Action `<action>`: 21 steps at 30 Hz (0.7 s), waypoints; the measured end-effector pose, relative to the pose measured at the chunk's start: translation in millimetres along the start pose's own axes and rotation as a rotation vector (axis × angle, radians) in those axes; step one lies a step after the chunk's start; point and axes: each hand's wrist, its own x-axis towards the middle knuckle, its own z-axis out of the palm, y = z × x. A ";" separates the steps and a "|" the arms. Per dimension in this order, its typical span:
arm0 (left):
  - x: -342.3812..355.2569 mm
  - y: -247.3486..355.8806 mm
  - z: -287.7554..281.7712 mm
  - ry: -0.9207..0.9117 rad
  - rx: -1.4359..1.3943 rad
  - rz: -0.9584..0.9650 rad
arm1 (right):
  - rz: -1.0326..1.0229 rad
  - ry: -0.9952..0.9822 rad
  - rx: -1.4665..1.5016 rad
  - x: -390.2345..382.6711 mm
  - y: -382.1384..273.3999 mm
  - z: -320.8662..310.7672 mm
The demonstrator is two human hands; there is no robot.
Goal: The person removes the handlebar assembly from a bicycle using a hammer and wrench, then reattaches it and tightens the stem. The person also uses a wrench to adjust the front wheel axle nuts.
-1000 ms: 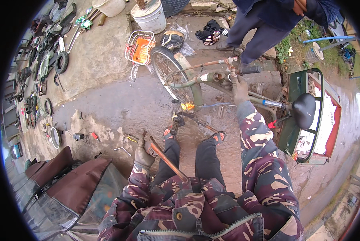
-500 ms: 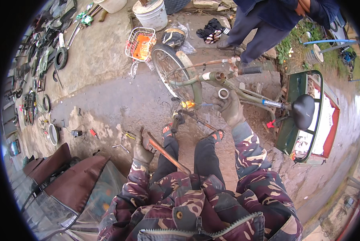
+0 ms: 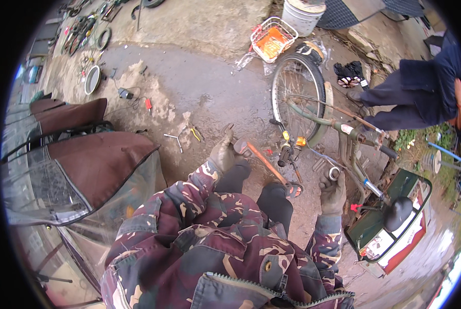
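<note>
Head view, looking straight down: the person has both gloved hands busy. Left hand [image 3: 222, 155], just about dead centre, is wrapped around the head end of a hammer [image 3: 265, 160], wooden handle slanting off toward 4 o'clock, over by a sandalled foot [image 3: 294, 190]. Can't tell how the fingers sit underneath.

Right hand [image 3: 332, 191] is at 3 to 4 o'clock, palm turned up, pinching a shiny metal ring [image 3: 334, 173] with its opening facing the camera. It looks apart from the bicycle [image 3: 338, 125], whose green frame runs just past it at 2 to 3 o'clock, front wheel [image 3: 298, 85] up at 1 o'clock.

For the step, I'd call it handling a loose part: ring in the fingers, hammer parked in the other hand, nothing being struck. Next move, imo, calls for a firm pinch on that ring, since it's small and gloves are clumsy, plus keeping the hammer handle clear of the bike.

Nearby on the ground, yellow-handled pliers [image 3: 196, 134] and a three-armed wrench [image 3: 175, 140] lie around 10 o'clock, close to the left hand. A bystander [image 3: 431, 92] stands at 2 to 3 o'clock beyond the handlebar.
</note>
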 end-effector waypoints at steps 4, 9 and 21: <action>5.9 19.4 -48.1 0.293 0.103 0.063 | 0.037 0.077 0.060 -15.5 20.2 11.9; 8.7 15.4 -140.6 0.556 0.096 0.166 | 0.095 0.040 -0.038 -16.4 36.2 27.6; 10.9 -9.5 -415.5 0.998 -0.349 0.509 | 0.370 -0.112 -0.364 21.2 115.7 18.5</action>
